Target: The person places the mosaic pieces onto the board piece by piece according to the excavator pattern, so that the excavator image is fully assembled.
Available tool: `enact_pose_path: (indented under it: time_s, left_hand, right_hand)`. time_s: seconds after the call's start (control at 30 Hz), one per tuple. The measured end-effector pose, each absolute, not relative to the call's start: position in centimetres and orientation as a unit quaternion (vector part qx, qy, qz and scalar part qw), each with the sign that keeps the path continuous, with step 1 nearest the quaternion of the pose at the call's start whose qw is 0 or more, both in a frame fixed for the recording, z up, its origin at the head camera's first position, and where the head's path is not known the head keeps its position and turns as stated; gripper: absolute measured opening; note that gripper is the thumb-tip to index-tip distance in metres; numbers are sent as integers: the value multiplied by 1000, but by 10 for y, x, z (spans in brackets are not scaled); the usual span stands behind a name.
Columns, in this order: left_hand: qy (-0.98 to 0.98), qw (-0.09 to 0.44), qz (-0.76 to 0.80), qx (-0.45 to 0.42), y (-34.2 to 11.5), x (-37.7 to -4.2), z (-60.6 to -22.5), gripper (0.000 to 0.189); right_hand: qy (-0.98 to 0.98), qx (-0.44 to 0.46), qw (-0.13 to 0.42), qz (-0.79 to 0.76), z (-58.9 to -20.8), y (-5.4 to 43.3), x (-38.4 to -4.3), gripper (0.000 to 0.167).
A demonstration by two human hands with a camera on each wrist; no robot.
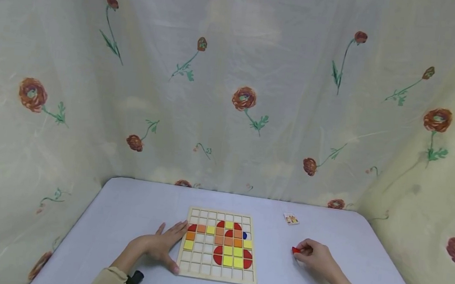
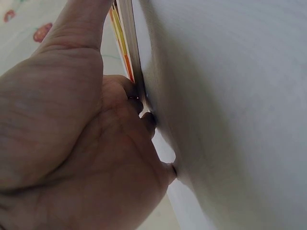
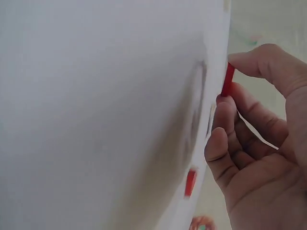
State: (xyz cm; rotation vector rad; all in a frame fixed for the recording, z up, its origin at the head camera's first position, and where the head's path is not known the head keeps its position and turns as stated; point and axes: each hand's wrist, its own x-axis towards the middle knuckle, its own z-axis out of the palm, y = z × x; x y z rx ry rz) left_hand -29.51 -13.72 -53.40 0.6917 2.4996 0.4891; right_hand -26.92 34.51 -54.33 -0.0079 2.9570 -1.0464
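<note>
My right hand (image 1: 316, 257) pinches a small red tile (image 3: 228, 80) between thumb and fingertips, above the table to the right of the board. A second red piece (image 3: 191, 183) lies on the table below that hand in the right wrist view. My left hand (image 1: 158, 245) rests with fingers spread against the left edge of a square wooden grid board (image 1: 215, 278); its thumb touches the near left corner. Red quarter-round shapes, yellow squares (image 1: 238, 262) and orange squares (image 1: 201, 228) fill some of the grid's cells, and one cell at the right holds a blue shape (image 1: 245, 235).
A small card with a coloured pattern (image 1: 291, 219) lies beyond my right hand. The white-covered table (image 1: 141, 202) ends at a flowered curtain (image 1: 213, 113) at the back and sides. Dark wrist straps (image 1: 134, 280) sit at both sleeves.
</note>
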Motion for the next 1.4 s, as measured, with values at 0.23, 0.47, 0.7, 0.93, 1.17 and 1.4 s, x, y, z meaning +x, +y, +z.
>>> enact_pose_path:
  time_s: [0.23,0.47,0.7,0.93,1.17,1.4]
  left_hand:
    - [921,241,176,252,-136,-295,-536,128]
    - [921,242,171,251,-135,-294,-535,126]
    - [920,240,172,258,-135,-293,-531,124]
    - [916,240,175,268,-135,-295,-535,124]
    - [920,237,165,265,-135,-294,-535,123]
    - [918,240,169,266,-137,-294,-535,124]
  right_hand:
    - [925,-30,42,-377,-529,266,-262,19]
    - [904,-175,86,-379,-525,174,-252,18]
    - [892,-221,97,-381,-525,92,-250,16]
    - [905,-216,94,-356,-534,60,-256,16]
    - [898,-195,106,-380,-535,56,-257,13]
    - [896,-182,109,-391,-532,53,-255,11]
